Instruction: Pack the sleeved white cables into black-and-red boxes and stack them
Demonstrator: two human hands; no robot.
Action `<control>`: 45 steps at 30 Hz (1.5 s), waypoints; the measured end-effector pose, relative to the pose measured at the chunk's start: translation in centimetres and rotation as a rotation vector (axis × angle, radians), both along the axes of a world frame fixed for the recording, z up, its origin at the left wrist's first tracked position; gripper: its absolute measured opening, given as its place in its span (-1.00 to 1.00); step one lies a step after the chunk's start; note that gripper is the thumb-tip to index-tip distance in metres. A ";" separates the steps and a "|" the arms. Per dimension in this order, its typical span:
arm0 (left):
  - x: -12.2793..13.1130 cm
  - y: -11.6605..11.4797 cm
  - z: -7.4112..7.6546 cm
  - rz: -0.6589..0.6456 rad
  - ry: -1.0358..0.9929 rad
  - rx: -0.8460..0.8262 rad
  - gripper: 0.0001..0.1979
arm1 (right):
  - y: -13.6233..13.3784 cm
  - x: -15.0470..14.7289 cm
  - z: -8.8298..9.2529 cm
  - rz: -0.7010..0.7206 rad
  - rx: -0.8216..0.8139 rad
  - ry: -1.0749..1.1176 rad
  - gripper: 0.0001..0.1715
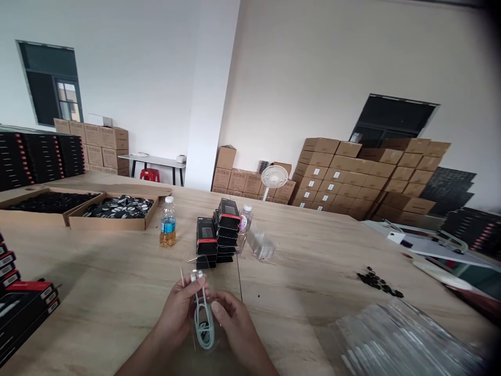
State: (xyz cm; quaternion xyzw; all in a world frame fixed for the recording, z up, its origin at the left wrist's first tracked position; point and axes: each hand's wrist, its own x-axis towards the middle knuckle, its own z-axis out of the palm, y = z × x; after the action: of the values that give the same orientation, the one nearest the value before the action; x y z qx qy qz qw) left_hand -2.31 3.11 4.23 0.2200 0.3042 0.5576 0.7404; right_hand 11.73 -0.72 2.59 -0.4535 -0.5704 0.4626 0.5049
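Low in the middle of the view I hold a coiled white cable point(209, 342) in a thin clear plastic tray point(194, 326). The thumb of my left hand point(180, 305) presses on the cable near its two plug ends, with the fingers behind. My right hand point(237, 318) is closed around the tray's right side, its thumb beside the coil; its fingertips are partly hidden. A small dark round piece point(203, 330) shows through the coil. Just beyond my hands stand stacks of small black boxes point(227, 224) with red edges.
A drink bottle point(168, 224), another bottle point(246, 222) and nested clear trays point(261, 244) stand farther back. Open cartons point(109, 224) of black parts are at left, with black boxes point(29, 300) nearer. Clear plastic trays point(403, 339) and small black pieces point(378, 282) lie right.
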 end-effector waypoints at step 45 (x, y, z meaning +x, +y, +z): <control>0.3 0.0 -0.5 -0.043 -0.055 0.091 -0.63 | -0.3 1.3 0.8 0.211 -0.257 0.177 -0.16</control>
State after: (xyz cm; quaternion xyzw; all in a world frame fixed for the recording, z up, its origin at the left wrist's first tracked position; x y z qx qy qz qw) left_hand -2.00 3.13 3.70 0.2445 0.2532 0.5605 0.7496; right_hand 13.00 -1.01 3.43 -0.4094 -0.5046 0.6199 0.4398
